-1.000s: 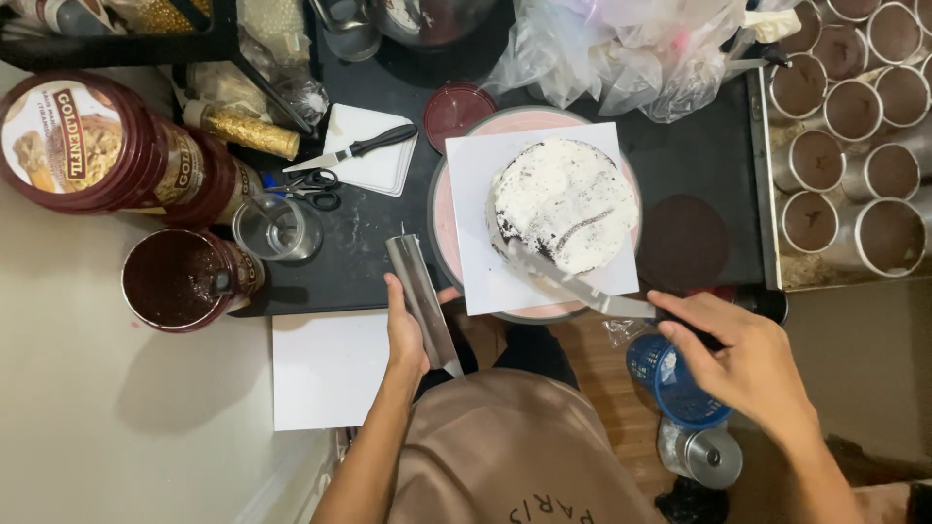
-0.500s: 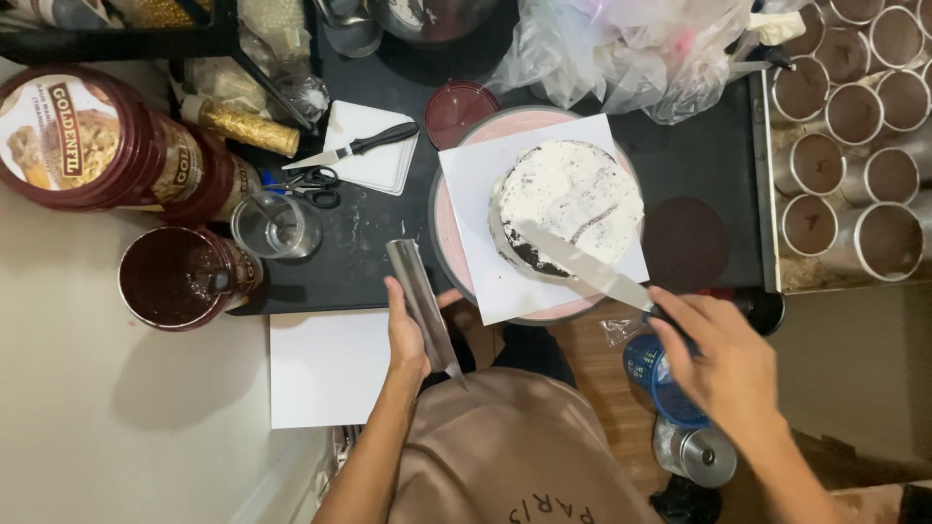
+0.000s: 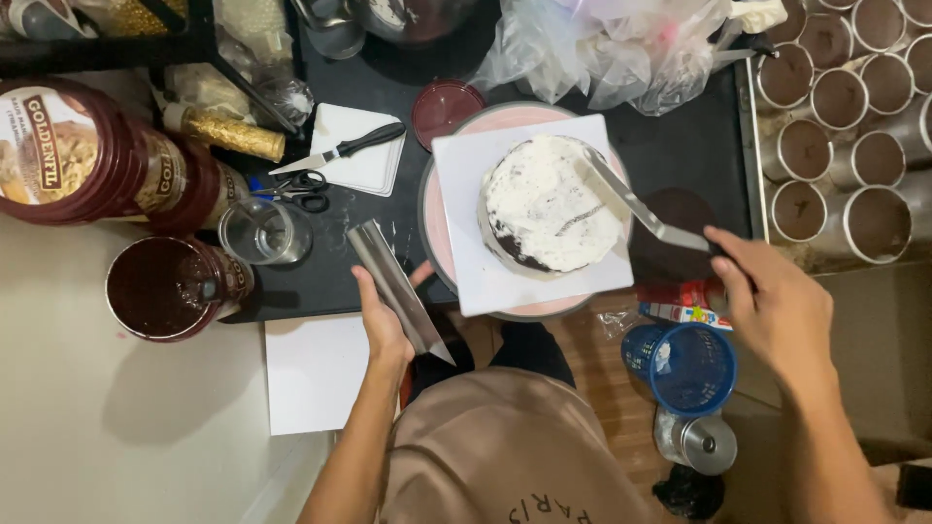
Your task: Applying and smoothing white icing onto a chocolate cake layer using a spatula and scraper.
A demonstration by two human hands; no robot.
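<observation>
Nearest the camera, a blue mesh basket and a metal lidded pot stand on the wooden floor below the worktop edge. The left hand is closed around a flat metal scraper, held slanted at the worktop's near edge just beside the turntable. The right hand grips the dark handle of an offset spatula, whose blade lies on the right side of the white-frosted cake. The cake sits on a square white board on the pink turntable, mid-worktop, with dark sponge showing through at its near-left side. To the left stand an open dark-red tub, a glass, scissors and a knife on a white pad. Farther back lie a dark-red lid, crumpled clear plastic bags and, at right, a tray of round metal moulds.
</observation>
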